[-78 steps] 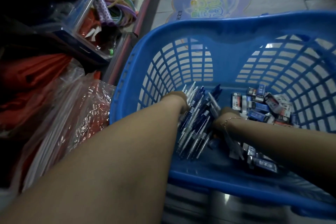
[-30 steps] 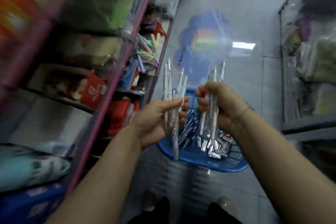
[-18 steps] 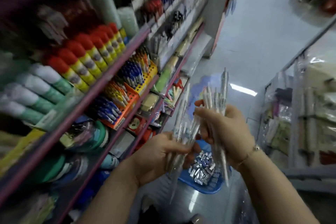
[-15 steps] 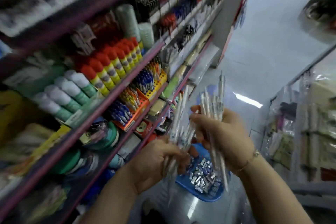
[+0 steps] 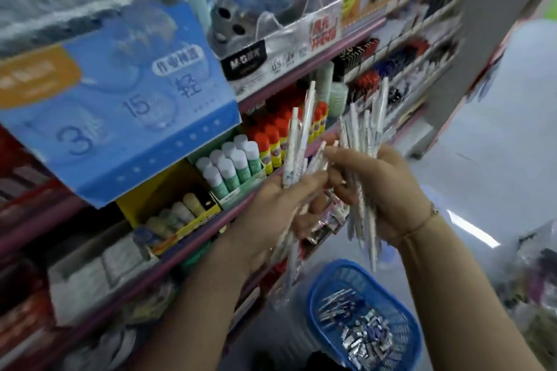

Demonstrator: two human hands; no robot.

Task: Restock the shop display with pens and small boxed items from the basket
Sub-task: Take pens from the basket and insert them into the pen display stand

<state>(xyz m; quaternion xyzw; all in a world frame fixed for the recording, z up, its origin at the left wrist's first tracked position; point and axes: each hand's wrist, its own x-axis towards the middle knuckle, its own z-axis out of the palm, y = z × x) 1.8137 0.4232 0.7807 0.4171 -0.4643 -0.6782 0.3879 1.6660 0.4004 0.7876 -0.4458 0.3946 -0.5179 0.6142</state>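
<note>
My left hand (image 5: 280, 208) grips a bundle of wrapped white pens (image 5: 298, 141) that stand upright in front of the shelves. My right hand (image 5: 382, 190) holds a second, larger bundle of the same pens (image 5: 361, 132), fanned out, with its fingertips touching the left bundle. Both hands are raised at chest height, close together. Down on the floor at the lower right stands the blue basket (image 5: 313, 289), holding more pens and several small boxed items (image 5: 364, 337).
Shop shelves (image 5: 301, 75) fill the left side with glue sticks (image 5: 238, 159), red-capped tubes (image 5: 271, 135) and racks of pens (image 5: 391, 60) farther along. A blue sign (image 5: 126, 99) hangs at the upper left. The aisle floor (image 5: 497, 129) runs along the right.
I took pens from the basket, stood up and lifted both bundles to shelf height. The view swung up from the basket to the upper shelves; the hands stay together.
</note>
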